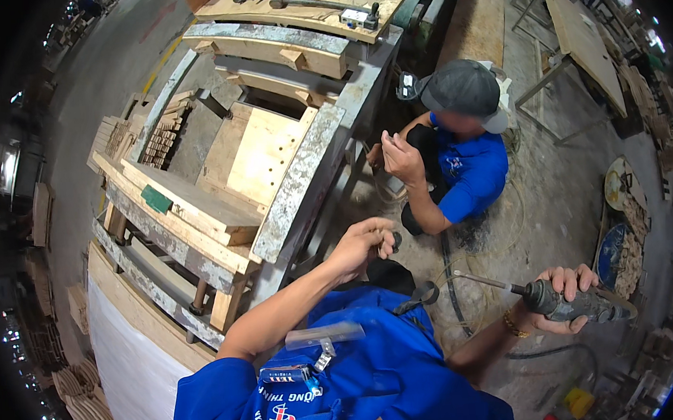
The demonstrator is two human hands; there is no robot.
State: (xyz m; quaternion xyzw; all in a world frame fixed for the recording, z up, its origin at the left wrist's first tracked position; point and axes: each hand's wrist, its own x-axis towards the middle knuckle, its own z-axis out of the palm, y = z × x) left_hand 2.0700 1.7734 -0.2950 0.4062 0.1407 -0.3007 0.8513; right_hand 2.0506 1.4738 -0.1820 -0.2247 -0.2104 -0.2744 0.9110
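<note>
My right hand (564,288) is wrapped round a dark, straight-bodied power screwdriver (569,301). Its long thin bit (482,279) points left, in front of my body. Beside the metal-edged bench, my left hand (366,247) is raised with its fingers curled together. A small dark round thing (396,242) shows at those fingertips; what it is I cannot make out. To the left of that hand, a wooden panel assembly (266,148) with several drilled holes sits inside the bench frame (303,173).
Ahead on the right, a co-worker (470,162) in a blue shirt and dark cap crouches by the bench, one hand raised. A hammer (322,3) lies on a board (260,5) at the far end. Hoses (452,280) run over the floor. At right stands a blue drum (613,253).
</note>
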